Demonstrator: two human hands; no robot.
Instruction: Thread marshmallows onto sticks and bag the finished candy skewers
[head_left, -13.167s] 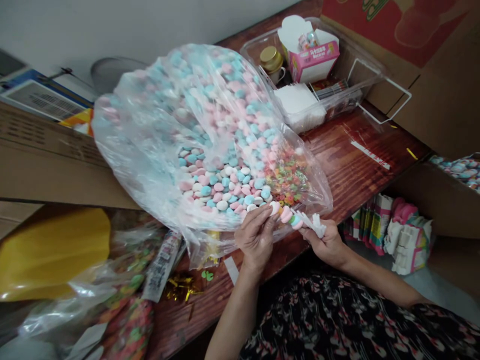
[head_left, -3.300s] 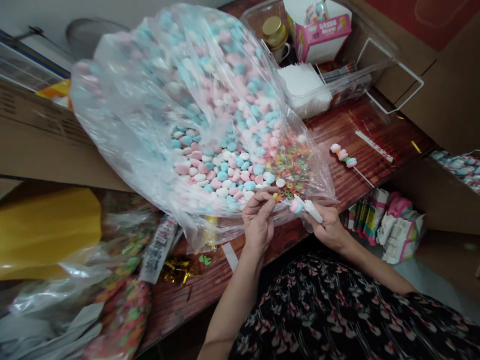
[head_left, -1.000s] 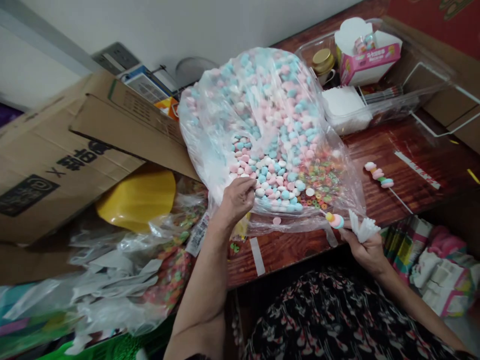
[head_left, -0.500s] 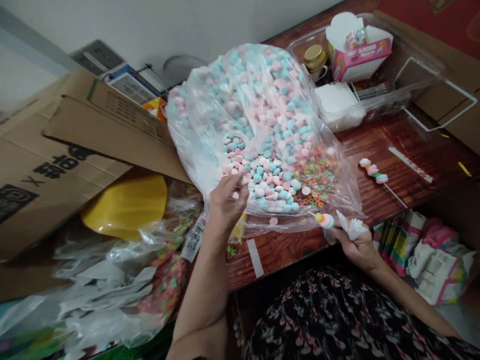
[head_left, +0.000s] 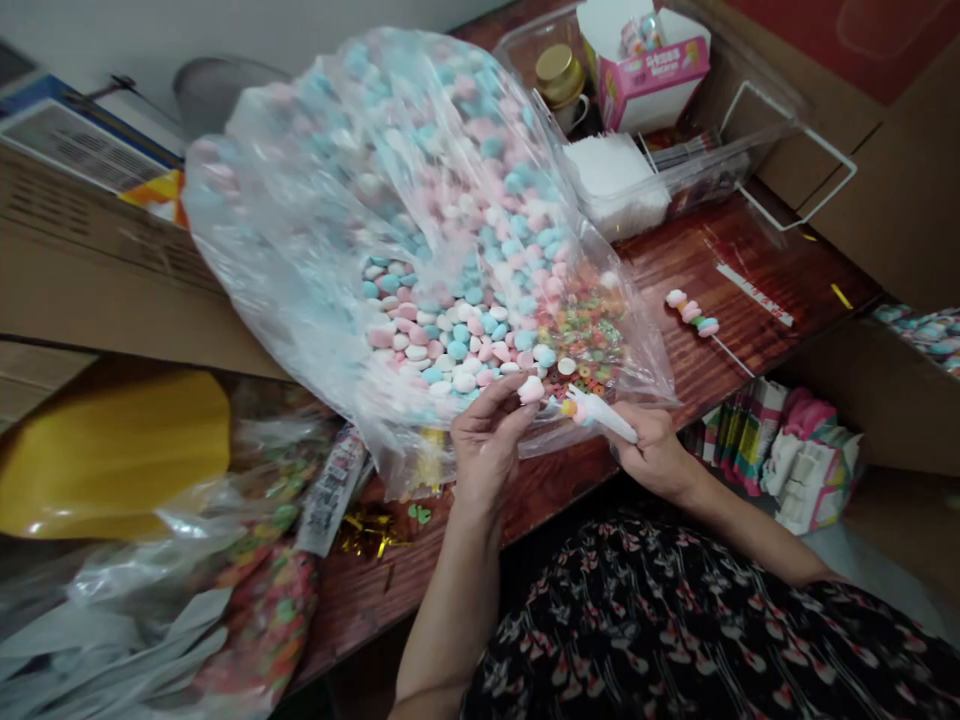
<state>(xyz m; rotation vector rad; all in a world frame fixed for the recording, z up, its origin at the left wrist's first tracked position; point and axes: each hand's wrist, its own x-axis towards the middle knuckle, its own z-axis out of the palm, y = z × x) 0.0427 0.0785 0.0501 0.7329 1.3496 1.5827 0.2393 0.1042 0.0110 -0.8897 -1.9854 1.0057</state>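
Observation:
My left hand [head_left: 491,435] pinches a pale pink and white marshmallow [head_left: 531,390] between thumb and fingers. Facing it, my right hand [head_left: 651,445] is closed around a candy skewer [head_left: 579,410] with yellow, pink and blue pieces, along with a bundle of white sticks or paper strips [head_left: 609,415] that I cannot make out well. Just beyond both hands lies a big open clear plastic bag [head_left: 300,290] full of pink, white and blue candies [head_left: 457,350]. Small coloured ring candies [head_left: 589,330] fill its right corner.
A finished-looking candy skewer [head_left: 691,313] lies on the wooden table [head_left: 660,260] at right. A clear bin [head_left: 720,160] with a pink box [head_left: 654,85] stands behind. Cardboard [head_left: 112,260], a yellow sheet [head_left: 112,450] and a bag of ring candies [head_left: 262,620] occupy the left.
My left hand has come away from the candy pile toward the right hand, holding a marshmallow. The right hand has brought the skewer inward to meet it. The view has shifted.

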